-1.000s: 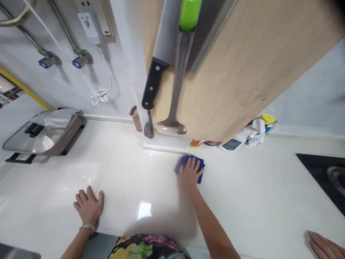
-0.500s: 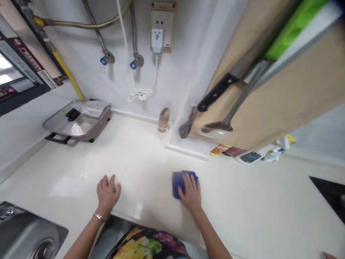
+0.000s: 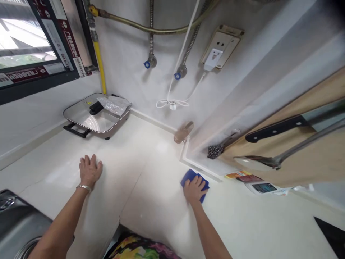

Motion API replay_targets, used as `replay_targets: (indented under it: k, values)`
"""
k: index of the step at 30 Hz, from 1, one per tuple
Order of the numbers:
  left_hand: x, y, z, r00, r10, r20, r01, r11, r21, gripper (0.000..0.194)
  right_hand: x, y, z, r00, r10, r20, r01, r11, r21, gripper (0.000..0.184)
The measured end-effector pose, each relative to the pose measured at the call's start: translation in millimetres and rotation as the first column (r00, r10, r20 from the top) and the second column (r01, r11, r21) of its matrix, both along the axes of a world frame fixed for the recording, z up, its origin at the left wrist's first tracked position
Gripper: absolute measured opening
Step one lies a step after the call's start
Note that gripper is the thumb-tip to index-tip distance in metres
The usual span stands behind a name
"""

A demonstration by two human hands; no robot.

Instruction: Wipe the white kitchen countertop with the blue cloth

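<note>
The white countertop (image 3: 151,154) spans the scene, bending around a wall corner that juts out at mid-right, and its front edge meets the person's patterned garment (image 3: 142,248). At right, a wooden board (image 3: 296,172) overhangs the counter, limiting height there. The steel sink (image 3: 29,219) takes up the lower left, its rim just beside the left forearm. A lidded pan (image 3: 81,111) sits in the far left corner, its black handle pointing toward the left hand but well apart from it. The left hand (image 3: 90,171) rests flat, fingers a little spread, between pan and sink. A wide stretch of bare counter, crossed by a thin seam (image 3: 130,194), separates it from the right hand (image 3: 194,189). That hand lies open, palm down, fingers fanned across a folded blue cloth (image 3: 190,175), which is on the counter just in front of the raised ledge at the wall corner. Room to slide opens leftward and toward the front edge. A brown cup (image 3: 182,135) stands by the corner's left side.
</note>
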State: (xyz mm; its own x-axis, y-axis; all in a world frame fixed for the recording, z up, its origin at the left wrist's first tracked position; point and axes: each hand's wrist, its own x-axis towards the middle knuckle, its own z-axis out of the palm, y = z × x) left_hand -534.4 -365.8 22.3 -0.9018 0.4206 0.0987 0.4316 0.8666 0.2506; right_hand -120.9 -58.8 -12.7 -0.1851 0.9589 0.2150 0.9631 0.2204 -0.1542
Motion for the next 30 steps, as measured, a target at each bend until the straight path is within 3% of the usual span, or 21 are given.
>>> replay_targets:
  k: [2,6,8,11,17,24,27,30]
  values:
    - [3.6,8.6,-4.9,0.999,0.036,-0.03,-0.035,0.999,0.033,0.066,-40.7,-15.7,-1.6,0.995,0.095,0.044,-0.096,0.995,0.019,0.067]
    - [13.7,14.3,-9.5,0.994,0.033,-0.1,-0.025,0.996,0.083,0.067,-111.5,-40.2,-2.2,0.934,0.318,0.162,-0.312,0.948,-0.062,0.067]
    - [14.7,13.6,-7.7,0.997,0.022,-0.077,-0.017,0.997,0.073,0.067,-137.9,-39.4,0.8,0.881,0.43,0.199,-0.417,0.903,-0.104,0.069]
    - [13.0,13.1,-4.0,0.999,0.023,-0.04,-0.02,0.998,0.061,0.067,-169.6,-17.8,8.3,0.826,0.52,0.22,-0.494,0.854,-0.163,0.07]
    - [10.5,15.2,-7.7,0.997,0.026,-0.076,-0.021,0.997,0.071,0.066,-235.2,48.0,15.9,0.879,0.441,0.179,-0.416,0.895,-0.159,0.069]
    - [6.3,16.1,-16.4,0.991,0.009,-0.131,0.0,0.998,0.066,0.068,-311.0,92.8,11.5,0.959,0.277,0.061,-0.274,0.96,-0.056,0.067]
    - [3.8,16.4,-17.9,0.992,0.003,-0.125,0.006,0.998,0.065,0.07,-331.7,109.3,9.9,0.981,0.195,0.012,-0.194,0.98,-0.031,0.067]
    - [2.7,17.0,-17.6,0.996,0.02,-0.089,-0.016,0.999,0.046,0.07,-337.0,119.6,9.9,0.982,0.191,-0.007,-0.191,0.981,-0.017,0.067]
